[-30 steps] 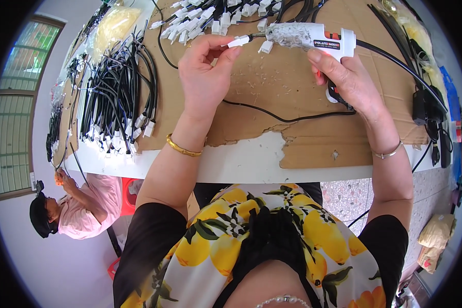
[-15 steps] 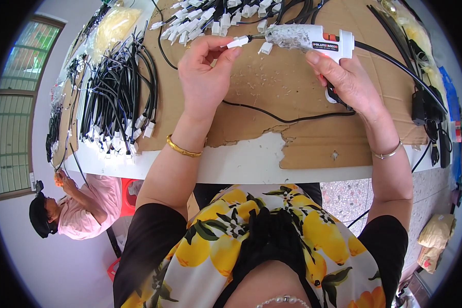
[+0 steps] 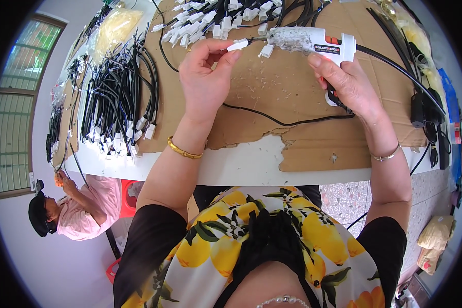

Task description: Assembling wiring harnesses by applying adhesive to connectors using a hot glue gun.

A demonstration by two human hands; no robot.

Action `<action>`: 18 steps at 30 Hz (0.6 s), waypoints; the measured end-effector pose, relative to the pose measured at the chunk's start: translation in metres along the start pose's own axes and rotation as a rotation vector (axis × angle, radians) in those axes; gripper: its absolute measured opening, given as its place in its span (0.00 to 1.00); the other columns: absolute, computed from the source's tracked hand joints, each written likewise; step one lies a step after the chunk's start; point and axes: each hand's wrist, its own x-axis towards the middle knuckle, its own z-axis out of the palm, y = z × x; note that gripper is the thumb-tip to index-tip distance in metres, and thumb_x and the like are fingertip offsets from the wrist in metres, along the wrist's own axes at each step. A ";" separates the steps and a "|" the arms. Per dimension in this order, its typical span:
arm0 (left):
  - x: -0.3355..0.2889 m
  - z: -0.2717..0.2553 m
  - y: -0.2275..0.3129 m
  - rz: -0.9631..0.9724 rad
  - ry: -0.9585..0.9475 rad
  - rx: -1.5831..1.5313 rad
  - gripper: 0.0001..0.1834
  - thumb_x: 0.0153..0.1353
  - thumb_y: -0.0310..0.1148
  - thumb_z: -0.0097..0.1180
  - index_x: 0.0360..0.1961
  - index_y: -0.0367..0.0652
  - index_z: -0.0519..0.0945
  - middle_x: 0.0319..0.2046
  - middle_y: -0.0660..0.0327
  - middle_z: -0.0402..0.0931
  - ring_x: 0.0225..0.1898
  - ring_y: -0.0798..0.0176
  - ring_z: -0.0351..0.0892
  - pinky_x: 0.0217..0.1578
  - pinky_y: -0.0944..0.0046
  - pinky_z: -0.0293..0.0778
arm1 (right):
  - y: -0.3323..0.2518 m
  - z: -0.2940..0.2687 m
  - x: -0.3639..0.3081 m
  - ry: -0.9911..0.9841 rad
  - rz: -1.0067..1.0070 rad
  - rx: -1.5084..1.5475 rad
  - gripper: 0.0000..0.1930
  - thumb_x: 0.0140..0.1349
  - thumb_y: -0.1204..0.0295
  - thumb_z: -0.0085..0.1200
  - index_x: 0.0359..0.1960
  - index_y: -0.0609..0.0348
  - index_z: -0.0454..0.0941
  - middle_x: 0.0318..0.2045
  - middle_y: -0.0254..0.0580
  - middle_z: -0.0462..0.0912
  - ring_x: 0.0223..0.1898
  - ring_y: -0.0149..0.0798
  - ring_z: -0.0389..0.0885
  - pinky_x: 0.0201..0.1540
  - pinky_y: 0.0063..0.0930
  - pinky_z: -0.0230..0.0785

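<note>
Between thumb and fingers, my left hand [image 3: 206,72] pinches a small white plastic connector [image 3: 237,44]. My right hand [image 3: 346,79] is wrapped round the grip of a white hot glue gun [image 3: 295,39], whose front is crusted with glue. The gun points left, and its nozzle meets the dark wire end of the connector; whether glue is coming out is too small to tell. A thick black stick [image 3: 392,60] or cable runs off from the gun's rear to the right. Just below the nozzle lies another white connector [image 3: 266,50], on the cardboard.
Worn brown cardboard [image 3: 313,138] covers the white table [image 3: 236,167]. Bundles of black cables [image 3: 115,92] with white connectors lie at the left, and a pile of white connectors [image 3: 192,23] at the far side. A black adapter [image 3: 419,110] sits at the right. A person in pink [image 3: 90,208] works at far left.
Almost nothing differs. Both hands, the connector and the glue gun keep their pose, with only a very slight shift of the whole view.
</note>
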 end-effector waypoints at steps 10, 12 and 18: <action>0.001 0.001 0.001 0.105 -0.025 0.014 0.09 0.46 0.17 0.59 0.30 0.33 0.76 0.29 0.60 0.74 0.29 0.71 0.74 0.32 0.74 0.72 | -0.002 -0.001 0.000 -0.023 0.070 -0.056 0.20 0.55 0.50 0.49 0.20 0.55 0.67 0.16 0.28 0.65 0.20 0.22 0.64 0.23 0.17 0.56; 0.001 0.001 0.000 0.091 -0.017 0.018 0.09 0.46 0.17 0.59 0.31 0.34 0.76 0.29 0.60 0.74 0.28 0.71 0.74 0.31 0.75 0.72 | 0.001 -0.001 0.001 -0.023 0.064 -0.054 0.20 0.55 0.51 0.49 0.20 0.55 0.67 0.16 0.28 0.65 0.20 0.22 0.64 0.23 0.17 0.56; 0.000 0.001 0.006 -0.035 0.006 0.005 0.08 0.47 0.18 0.58 0.31 0.35 0.76 0.26 0.63 0.75 0.27 0.74 0.73 0.28 0.77 0.69 | -0.001 0.000 0.000 -0.031 0.035 -0.045 0.19 0.55 0.52 0.48 0.20 0.55 0.67 0.16 0.28 0.65 0.20 0.22 0.63 0.23 0.17 0.56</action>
